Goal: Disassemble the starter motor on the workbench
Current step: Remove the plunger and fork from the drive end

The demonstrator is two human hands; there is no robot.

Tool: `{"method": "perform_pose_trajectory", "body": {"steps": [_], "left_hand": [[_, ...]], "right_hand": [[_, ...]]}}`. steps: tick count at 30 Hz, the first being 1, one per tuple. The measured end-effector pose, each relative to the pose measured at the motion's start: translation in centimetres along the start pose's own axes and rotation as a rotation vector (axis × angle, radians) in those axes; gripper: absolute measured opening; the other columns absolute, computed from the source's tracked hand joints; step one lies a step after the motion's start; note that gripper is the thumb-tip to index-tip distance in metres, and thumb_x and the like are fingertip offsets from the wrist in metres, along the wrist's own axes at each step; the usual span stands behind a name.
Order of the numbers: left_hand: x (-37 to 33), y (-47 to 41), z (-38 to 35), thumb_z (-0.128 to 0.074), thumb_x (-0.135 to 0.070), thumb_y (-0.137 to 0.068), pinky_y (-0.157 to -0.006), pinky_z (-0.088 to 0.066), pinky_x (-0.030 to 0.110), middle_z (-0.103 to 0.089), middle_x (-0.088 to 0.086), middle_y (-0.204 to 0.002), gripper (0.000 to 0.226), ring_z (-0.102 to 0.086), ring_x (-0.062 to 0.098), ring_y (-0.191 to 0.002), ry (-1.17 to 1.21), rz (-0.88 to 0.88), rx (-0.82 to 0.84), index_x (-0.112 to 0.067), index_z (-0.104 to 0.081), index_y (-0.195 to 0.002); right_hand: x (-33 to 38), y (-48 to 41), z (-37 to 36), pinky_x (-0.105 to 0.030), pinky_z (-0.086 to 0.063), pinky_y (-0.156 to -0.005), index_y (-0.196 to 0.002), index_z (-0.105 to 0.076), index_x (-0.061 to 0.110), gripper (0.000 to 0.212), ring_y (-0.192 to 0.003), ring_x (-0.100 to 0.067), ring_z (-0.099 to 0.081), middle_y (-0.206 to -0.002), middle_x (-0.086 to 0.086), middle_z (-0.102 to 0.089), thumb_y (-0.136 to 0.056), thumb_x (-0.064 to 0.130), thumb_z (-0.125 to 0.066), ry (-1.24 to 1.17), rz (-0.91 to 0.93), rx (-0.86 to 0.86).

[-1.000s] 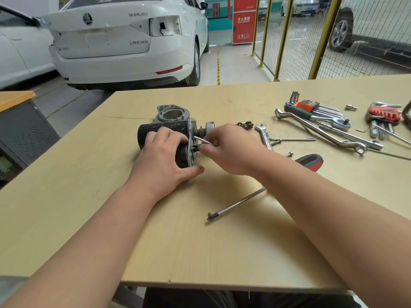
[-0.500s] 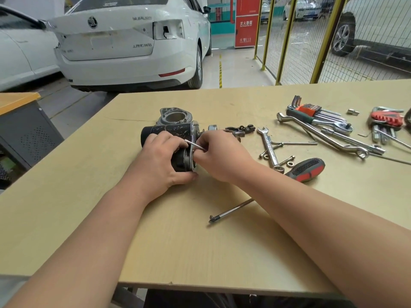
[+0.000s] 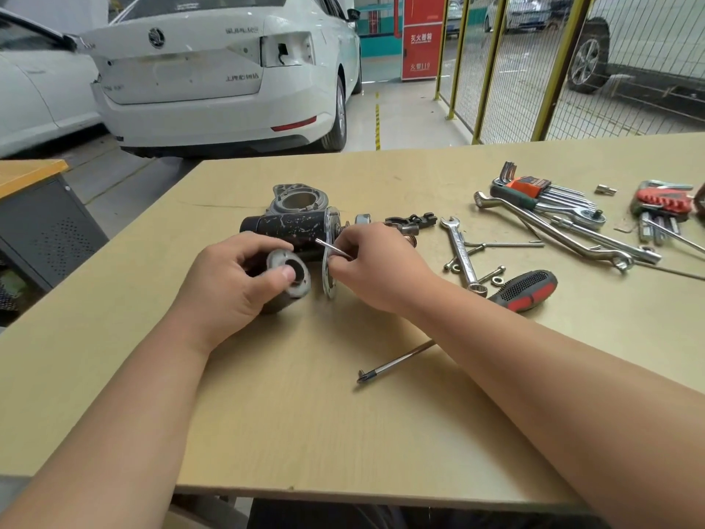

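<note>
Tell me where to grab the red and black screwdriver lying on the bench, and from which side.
Take the screwdriver by its thick red and black handle, coming down from above on the right. The handle lies flat on the workbench, clear of the combination wrench beside it, while the thin shaft runs under the right forearm, so the right hand would have to let go of its thin pin first.
</note>
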State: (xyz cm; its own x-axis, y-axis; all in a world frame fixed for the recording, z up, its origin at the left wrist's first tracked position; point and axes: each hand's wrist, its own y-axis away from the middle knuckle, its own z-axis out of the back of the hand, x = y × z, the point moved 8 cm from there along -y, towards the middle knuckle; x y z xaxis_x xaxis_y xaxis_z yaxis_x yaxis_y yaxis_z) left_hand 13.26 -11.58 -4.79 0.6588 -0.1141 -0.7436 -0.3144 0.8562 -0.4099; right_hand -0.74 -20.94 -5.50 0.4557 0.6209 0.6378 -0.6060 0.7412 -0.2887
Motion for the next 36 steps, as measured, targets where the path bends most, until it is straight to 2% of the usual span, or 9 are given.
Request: {"method": "perform_pose_trajectory", "body": {"steps": [3,6,10,16,19,23,26,30,36], "left_hand": [[0.4,-0.1,0.5,-0.057,-0.043,-0.063,-0.051,-0.049,0.024,-0.07,-0.008,-0.071,0.032,-0.063,0.014,-0.062,0.272,0.111,-0.117,-0.025,-0.072,-0.084],[0.6,-0.3,1.0,-0.053,-0.032,-0.075,-0.037,-0.042,0.024,-0.066,0.003,-0.065,0.03,-0.055,0.026,-0.044,0.478,0.155,-0.205,-0.01,-0.069,-0.087],[2.2,0.1,2.3,-0.047,-0.03,-0.088,-0.043,-0.045,0.028,-0.067,0.003,-0.071,0.027,-0.063,0.024,-0.06,0.764,0.311,-0.444,-0.016,-0.067,-0.077],[5.8,1.1,3.5,-0.046,-0.034,-0.091,-0.059,-0.055,0.037,-0.067,0.01,-0.088,0.024,-0.065,0.029,-0.075,1.116,0.574,-0.737,-0.014,-0.058,-0.096],[7.4,1.4,3.1,-0.043,-0.037,-0.091,-0.062,-0.055,0.036,-0.063,0.01,-0.095,0.029,-0.061,0.027,-0.082,1.288,0.685,-0.76,-0.014,-0.058,-0.1],[8.3,1.8,3.5,-0.052,-0.058,-0.085,-0.072,-0.056,0.041,-0.061,0.011,-0.109,0.047,-0.061,0.027,-0.096,1.357,0.73,-0.82,-0.015,-0.055,-0.104],[7.9,1.6,4.0,-0.066,-0.05,-0.079,-0.069,-0.057,0.037,-0.058,0.008,-0.105,0.039,-0.061,0.022,-0.089,1.255,0.69,-0.773,-0.018,-0.056,-0.1],[7.2,1.2,4.4,-0.066,-0.042,-0.079,-0.065,-0.057,0.036,-0.056,0.009,-0.098,0.033,-0.062,0.023,-0.079,1.142,0.615,-0.754,-0.018,-0.056,-0.099],[8.0,1.4,3.7,-0.056,-0.047,-0.088,-0.068,-0.059,0.046,-0.06,0.017,-0.114,0.041,-0.069,0.029,-0.081,1.362,0.673,-0.763,-0.015,-0.053,-0.114]], "right_hand": [[0.0,-0.1,-0.1,-0.023,-0.038,-0.05,-0.071,-0.058,0.025,0.009,-0.061,-0.006,-0.052,-0.065,0.01,-0.057,-0.08,0.026,-0.056,0.038,0.006,-0.009],[0.0,0.0,0.1,-0.025,-0.036,-0.051,-0.069,-0.054,0.026,0.01,-0.063,-0.01,-0.051,-0.064,0.01,-0.055,-0.079,0.027,-0.055,0.075,0.014,-0.017],[0.1,0.1,0.8,-0.027,-0.037,-0.052,-0.071,-0.054,0.02,0.009,-0.065,-0.02,-0.053,-0.065,0.004,-0.054,-0.078,0.027,-0.053,0.125,0.039,-0.024],[-1.8,0.7,3.4,-0.027,-0.028,-0.048,-0.062,-0.043,0.021,0.018,-0.056,-0.014,-0.046,-0.059,0.005,-0.05,-0.079,0.025,-0.046,0.126,0.002,-0.035],[-2.9,1.7,3.2,-0.026,-0.03,-0.05,-0.062,-0.042,0.024,0.018,-0.065,-0.02,-0.048,-0.066,0.007,-0.05,-0.079,0.03,-0.046,0.379,0.039,0.128],[-3.4,2.2,2.2,-0.024,-0.026,-0.047,-0.062,-0.041,0.025,0.024,-0.066,-0.019,-0.045,-0.067,0.01,-0.045,-0.081,0.037,-0.048,0.586,0.074,0.219],[-3.3,2.1,2.1,-0.023,-0.026,-0.047,-0.066,-0.044,0.026,0.02,-0.072,-0.021,-0.048,-0.068,0.01,-0.045,-0.082,0.038,-0.047,0.64,0.092,0.206],[-3.4,2.2,2.2,-0.027,-0.033,-0.053,-0.078,-0.051,0.029,0.013,-0.078,-0.019,-0.049,-0.079,0.009,-0.049,-0.085,0.039,-0.047,0.626,0.075,0.218],[-3.1,2.1,2.4,-0.029,-0.041,-0.063,-0.084,-0.05,0.028,0.005,-0.088,-0.019,-0.053,-0.099,0.005,-0.058,-0.087,0.03,-0.047,0.617,0.097,0.201]]}}
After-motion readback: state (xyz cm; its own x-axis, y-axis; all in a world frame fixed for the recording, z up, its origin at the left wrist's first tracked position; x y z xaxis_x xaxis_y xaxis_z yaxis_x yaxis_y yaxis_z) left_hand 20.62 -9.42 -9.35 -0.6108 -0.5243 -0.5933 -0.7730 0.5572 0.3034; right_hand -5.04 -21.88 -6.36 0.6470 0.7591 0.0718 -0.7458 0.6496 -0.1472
